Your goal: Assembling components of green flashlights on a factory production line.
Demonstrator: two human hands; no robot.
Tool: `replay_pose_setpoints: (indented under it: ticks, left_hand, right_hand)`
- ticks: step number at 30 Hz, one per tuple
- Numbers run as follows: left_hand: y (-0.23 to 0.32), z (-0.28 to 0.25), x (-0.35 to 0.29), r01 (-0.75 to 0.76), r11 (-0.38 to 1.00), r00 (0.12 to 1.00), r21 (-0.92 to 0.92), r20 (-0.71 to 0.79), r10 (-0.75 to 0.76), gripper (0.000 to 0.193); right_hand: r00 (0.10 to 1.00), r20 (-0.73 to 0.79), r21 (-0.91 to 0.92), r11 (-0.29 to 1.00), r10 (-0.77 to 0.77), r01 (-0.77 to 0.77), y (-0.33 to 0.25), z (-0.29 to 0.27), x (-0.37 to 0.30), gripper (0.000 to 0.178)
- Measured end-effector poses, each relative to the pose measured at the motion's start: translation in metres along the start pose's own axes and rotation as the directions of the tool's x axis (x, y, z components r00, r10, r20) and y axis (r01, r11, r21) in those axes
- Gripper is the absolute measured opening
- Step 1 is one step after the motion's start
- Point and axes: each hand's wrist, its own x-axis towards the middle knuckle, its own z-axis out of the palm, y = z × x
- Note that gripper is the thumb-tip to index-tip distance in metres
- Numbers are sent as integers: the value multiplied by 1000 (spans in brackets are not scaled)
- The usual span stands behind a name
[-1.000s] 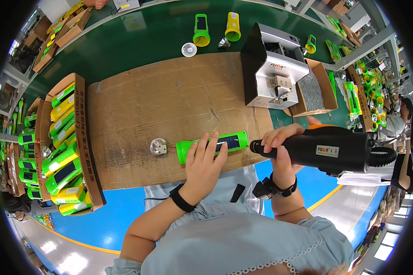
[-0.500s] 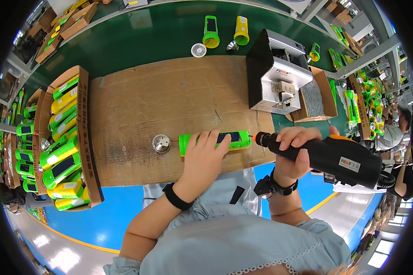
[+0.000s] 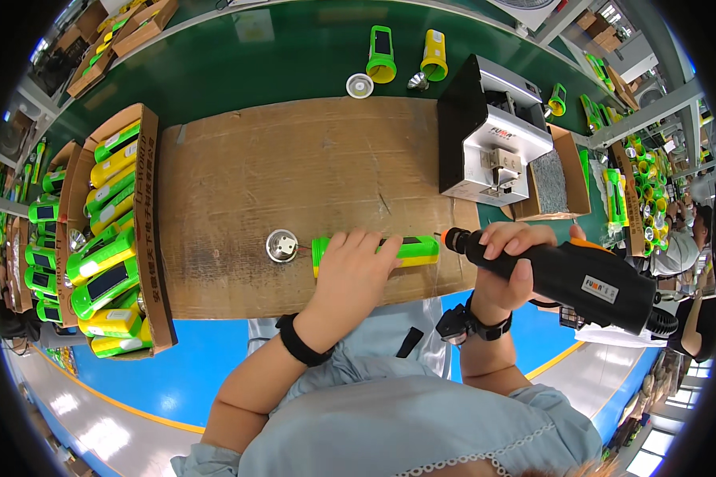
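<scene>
My left hand (image 3: 350, 272) is wrapped over a green and yellow flashlight body (image 3: 418, 254) lying on its side on a cardboard sheet (image 3: 294, 171). A dark panel on the body shows partly beyond my fingers. From its left end a thin red wire runs to a round silver reflector (image 3: 282, 246), which rests on the cardboard. In my right hand (image 3: 507, 262) is a black electric screwdriver (image 3: 561, 274) with an orange ring at its nose. Its tip points at the flashlight's right end; whether the two touch, I cannot tell.
A carton (image 3: 145, 230) of flashlight bodies stands at the left. Toward the right back is a black and silver machine (image 3: 485, 151), beside a box of small metal parts (image 3: 550, 183). Two flashlight bodies (image 3: 381, 60) and loose reflectors (image 3: 359, 86) sit on the green bench behind.
The flashlight body has rolled under my left hand, so its dark panel faces farther away and more yellow side shows. The screwdriver stays at its right end. The whole view has shifted slightly.
</scene>
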Motion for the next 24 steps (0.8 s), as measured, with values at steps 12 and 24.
replay_pose_setpoints:
  ticks: [12,24]
  left_hand:
    - [0,-4,-1,23,1000,998,6,57,-23,26]
    - [13,14,-19,6,1000,992,6,-127,-5,40]
  right_hand:
    - [999,6,43,998,41,-41,-5,-1,-7,74]
    - [906,242,-34,936,348,-350,-18,-6,-3,60]
